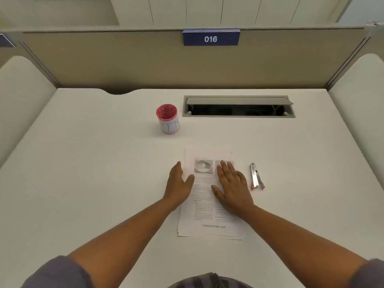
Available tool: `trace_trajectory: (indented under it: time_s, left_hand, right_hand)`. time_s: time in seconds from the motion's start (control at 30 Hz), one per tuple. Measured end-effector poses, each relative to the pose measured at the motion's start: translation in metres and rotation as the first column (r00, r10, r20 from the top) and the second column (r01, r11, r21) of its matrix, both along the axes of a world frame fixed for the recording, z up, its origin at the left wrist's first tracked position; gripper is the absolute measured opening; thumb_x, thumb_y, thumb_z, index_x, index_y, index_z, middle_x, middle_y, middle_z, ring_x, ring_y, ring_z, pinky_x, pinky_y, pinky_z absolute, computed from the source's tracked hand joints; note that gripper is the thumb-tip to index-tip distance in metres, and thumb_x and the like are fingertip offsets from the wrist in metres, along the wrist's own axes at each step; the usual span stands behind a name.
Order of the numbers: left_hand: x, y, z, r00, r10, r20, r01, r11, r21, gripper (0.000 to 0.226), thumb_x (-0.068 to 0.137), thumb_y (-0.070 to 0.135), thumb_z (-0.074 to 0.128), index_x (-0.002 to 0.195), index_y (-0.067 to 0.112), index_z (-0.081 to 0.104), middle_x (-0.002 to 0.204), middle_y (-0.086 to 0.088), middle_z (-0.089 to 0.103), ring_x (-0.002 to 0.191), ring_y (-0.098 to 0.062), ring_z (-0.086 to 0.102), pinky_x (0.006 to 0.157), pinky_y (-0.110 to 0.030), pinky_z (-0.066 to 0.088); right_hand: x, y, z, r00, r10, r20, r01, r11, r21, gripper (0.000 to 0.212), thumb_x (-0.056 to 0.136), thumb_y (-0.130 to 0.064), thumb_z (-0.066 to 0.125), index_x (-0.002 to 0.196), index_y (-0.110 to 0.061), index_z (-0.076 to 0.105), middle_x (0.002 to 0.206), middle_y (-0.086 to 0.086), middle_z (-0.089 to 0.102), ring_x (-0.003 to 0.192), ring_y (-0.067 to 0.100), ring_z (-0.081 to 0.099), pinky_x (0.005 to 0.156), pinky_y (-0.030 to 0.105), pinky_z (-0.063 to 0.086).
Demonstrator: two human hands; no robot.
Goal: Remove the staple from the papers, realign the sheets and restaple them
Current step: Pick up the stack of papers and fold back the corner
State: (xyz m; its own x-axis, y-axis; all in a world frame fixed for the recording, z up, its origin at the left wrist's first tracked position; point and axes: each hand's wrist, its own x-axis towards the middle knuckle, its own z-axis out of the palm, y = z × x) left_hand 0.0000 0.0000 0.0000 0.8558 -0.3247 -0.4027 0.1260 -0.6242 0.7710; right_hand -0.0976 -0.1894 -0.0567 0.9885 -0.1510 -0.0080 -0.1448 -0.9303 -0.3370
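Note:
A stack of printed papers (209,221) lies in the middle of the white desk, its sheets slightly fanned at the bottom edge. My left hand (179,183) rests with straight fingers along the stack's left edge, thumb on the page. My right hand (232,188) lies flat on the right half of the top sheet, fingers spread. A silver stapler (256,179) with pink ends lies on the desk just right of the papers, untouched. I cannot make out a staple in the papers.
A pink-rimmed white cup (168,119) stands behind the papers to the left. An open cable hatch (239,107) is set into the desk at the back. Beige partition walls (124,63) enclose the desk (93,163) on three sides.

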Motion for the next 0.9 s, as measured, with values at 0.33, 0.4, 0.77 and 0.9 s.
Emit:
trace_trajectory:
  time_s: [0.33,0.4,0.77,0.9]
  left_hand:
    - [0.034,-0.016,0.000,0.950,0.251,-0.185,-0.260,0.965,-0.024,0.023,0.096,0.022,0.057,0.118,0.018,0.054,0.112,-0.001,0.052,0.095,-0.018,0.054,0.077,-0.028,0.038]
    - [0.037,-0.020,0.000,0.948,0.262,-0.182,-0.269,0.963,-0.015,0.011,0.094,0.019,0.057,0.092,0.015,0.046,0.093,-0.005,0.042,0.074,-0.017,0.039,0.064,-0.027,0.031]
    - [0.051,-0.032,-0.001,0.880,0.348,-0.324,-0.387,0.920,-0.060,0.035,0.072,0.041,0.073,0.100,0.020,0.066,0.102,-0.004,0.076,0.092,-0.027,0.074,0.082,-0.046,0.063]
    - [0.049,-0.035,0.012,0.908,0.320,-0.272,-0.354,0.931,-0.086,0.023,0.090,0.031,0.069,0.105,0.015,0.063,0.104,-0.005,0.073,0.094,-0.028,0.072,0.085,-0.049,0.062]
  right_hand:
    - [-0.001,-0.005,-0.011,0.996,0.004,-0.092,-0.008,0.999,-0.050,0.067,0.104,-0.055,0.024,0.161,-0.023,0.011,0.169,-0.002,0.009,0.156,0.015,0.001,0.125,0.037,0.005]
    - [-0.001,-0.005,-0.011,0.995,0.011,-0.100,-0.015,0.999,-0.042,0.066,0.104,-0.056,0.023,0.161,-0.023,0.014,0.169,-0.002,0.011,0.156,0.015,0.000,0.125,0.037,0.005]
    - [-0.002,-0.008,-0.011,0.995,0.034,-0.094,-0.040,0.998,-0.056,0.066,0.103,-0.058,0.022,0.160,-0.023,0.020,0.168,-0.003,0.015,0.157,0.015,0.004,0.125,0.037,0.006]
    - [-0.002,-0.008,-0.013,0.995,0.055,-0.078,-0.059,0.997,-0.049,0.069,0.102,-0.060,0.021,0.160,-0.024,0.021,0.168,-0.003,0.016,0.156,0.014,0.003,0.125,0.036,0.005]
